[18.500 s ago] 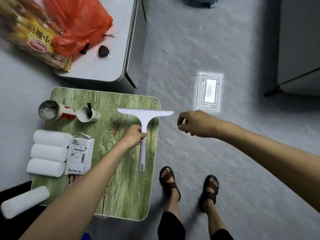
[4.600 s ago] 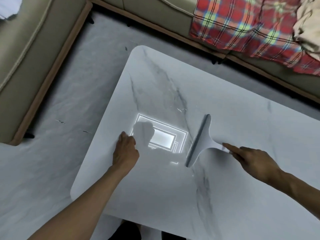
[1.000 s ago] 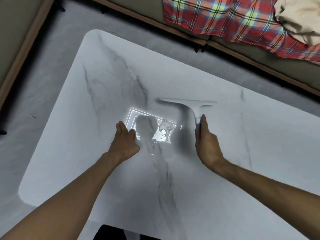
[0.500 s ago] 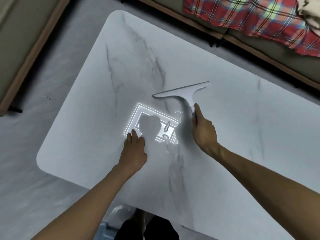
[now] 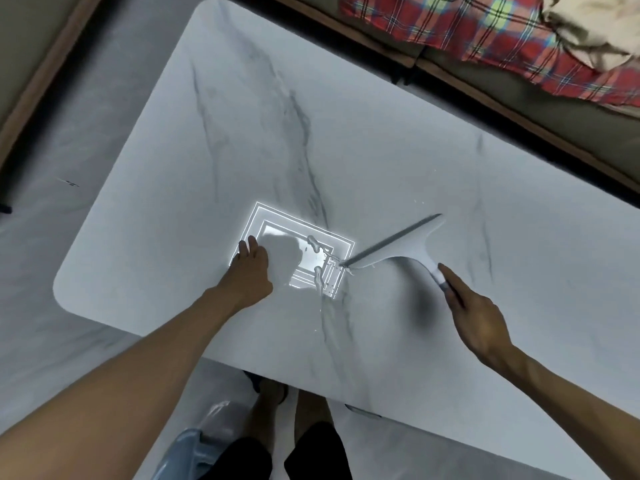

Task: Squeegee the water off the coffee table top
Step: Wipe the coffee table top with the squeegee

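A white marble coffee table top (image 5: 242,140) fills the view. My right hand (image 5: 478,317) grips the handle of a white squeegee (image 5: 401,245), whose blade lies slanted on the surface right of centre. Small puddles and streaks of water (image 5: 317,268) glisten by the blade's left end, inside the bright reflection of a ceiling light. My left hand (image 5: 251,271) rests flat on the table, fingers together, left of the water.
A sofa with a red plaid blanket (image 5: 467,32) and a beige cloth (image 5: 588,32) runs along the far side. Another sofa edge (image 5: 38,64) is at the left. A blue plastic container (image 5: 194,448) and my feet are below the near table edge.
The squeegee has swept to the right and toward me, its blade now slanted with the left end lower. Water streaks lie where it passed. My left hand stays pressed on the table.
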`<state>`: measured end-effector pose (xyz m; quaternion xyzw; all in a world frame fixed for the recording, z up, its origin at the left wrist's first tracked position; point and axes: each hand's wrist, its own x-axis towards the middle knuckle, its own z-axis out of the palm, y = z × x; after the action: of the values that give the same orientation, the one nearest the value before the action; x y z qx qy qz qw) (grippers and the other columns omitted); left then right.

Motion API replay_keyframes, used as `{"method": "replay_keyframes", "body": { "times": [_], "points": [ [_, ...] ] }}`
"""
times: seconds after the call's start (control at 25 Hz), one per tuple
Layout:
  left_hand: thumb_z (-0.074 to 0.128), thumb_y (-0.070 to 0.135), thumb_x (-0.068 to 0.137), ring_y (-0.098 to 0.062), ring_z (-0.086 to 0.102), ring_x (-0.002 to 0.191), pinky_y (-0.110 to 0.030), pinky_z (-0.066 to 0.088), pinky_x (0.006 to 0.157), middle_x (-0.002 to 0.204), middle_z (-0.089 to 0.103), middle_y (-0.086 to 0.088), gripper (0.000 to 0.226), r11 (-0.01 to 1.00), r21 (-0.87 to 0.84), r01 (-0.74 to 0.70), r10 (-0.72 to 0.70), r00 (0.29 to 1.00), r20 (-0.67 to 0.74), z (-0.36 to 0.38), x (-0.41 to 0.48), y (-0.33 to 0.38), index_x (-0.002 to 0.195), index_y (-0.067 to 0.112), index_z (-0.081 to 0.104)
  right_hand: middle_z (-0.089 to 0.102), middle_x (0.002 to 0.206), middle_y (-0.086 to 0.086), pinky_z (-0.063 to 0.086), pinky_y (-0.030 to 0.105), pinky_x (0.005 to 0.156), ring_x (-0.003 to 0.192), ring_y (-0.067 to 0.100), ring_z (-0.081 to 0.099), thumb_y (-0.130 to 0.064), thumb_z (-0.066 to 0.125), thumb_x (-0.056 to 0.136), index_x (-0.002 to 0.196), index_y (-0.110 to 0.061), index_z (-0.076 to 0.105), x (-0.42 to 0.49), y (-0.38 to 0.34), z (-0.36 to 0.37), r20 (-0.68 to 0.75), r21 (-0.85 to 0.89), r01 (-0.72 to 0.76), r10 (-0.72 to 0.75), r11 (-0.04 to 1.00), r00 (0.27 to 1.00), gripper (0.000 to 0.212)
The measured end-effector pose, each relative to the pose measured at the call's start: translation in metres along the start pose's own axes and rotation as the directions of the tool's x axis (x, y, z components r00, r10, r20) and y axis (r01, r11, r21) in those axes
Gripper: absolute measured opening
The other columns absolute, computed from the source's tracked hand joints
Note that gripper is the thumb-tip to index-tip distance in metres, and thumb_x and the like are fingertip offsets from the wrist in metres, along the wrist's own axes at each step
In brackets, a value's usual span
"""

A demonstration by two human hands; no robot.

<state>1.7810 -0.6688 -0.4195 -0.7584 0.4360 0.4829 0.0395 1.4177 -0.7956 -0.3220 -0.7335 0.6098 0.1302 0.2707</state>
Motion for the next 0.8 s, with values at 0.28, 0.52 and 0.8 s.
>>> {"method": "replay_keyframes", "body": {
  "times": [0.28,0.52,0.8],
  "points": [
    [0.049,0.005,0.082,-0.014,0.054,0.067,-0.026,0.035,0.051,0.079,0.053,0.007,0.029,0.877,-0.477,0.059,-0.266,0.886,-0.38,-0.007,-0.036,-0.05,0.099,0.026,0.038,0.064,0.122,-0.018,0.049,0.03,0.079,0.103,0.016,0.063,-0.053,0.023,0.099,0.142,-0.058,0.021,0.011,-0.127,0.057,0.309,-0.119,0.641,-0.585,0.758,0.75,0.043],
    [0.045,0.005,0.078,-0.01,0.052,0.069,-0.026,0.034,0.052,0.084,0.053,0.006,0.027,0.872,-0.46,0.169,-0.344,0.879,-0.33,0.025,-0.068,-0.071,0.097,0.023,0.038,0.061,0.126,-0.004,0.049,0.036,0.087,0.114,0.024,0.058,-0.048,0.026,0.102,0.145,-0.047,0.031,0.01,-0.178,0.126,0.5,-0.145,0.786,-0.641,0.601,0.583,0.043],
    [0.051,-0.003,0.069,-0.034,0.044,0.115,-0.043,0.042,0.099,0.124,0.042,-0.012,0.043,0.959,-0.28,0.036,-0.122,0.947,-0.298,0.061,-0.046,0.002,0.105,0.016,0.039,0.064,0.122,-0.01,0.05,0.035,0.082,0.108,0.022,0.062,-0.052,0.024,0.1,0.141,-0.056,0.031,0.055,-0.066,0.045,0.332,-0.26,0.596,-0.51,0.759,0.794,0.042]
  ]
}}
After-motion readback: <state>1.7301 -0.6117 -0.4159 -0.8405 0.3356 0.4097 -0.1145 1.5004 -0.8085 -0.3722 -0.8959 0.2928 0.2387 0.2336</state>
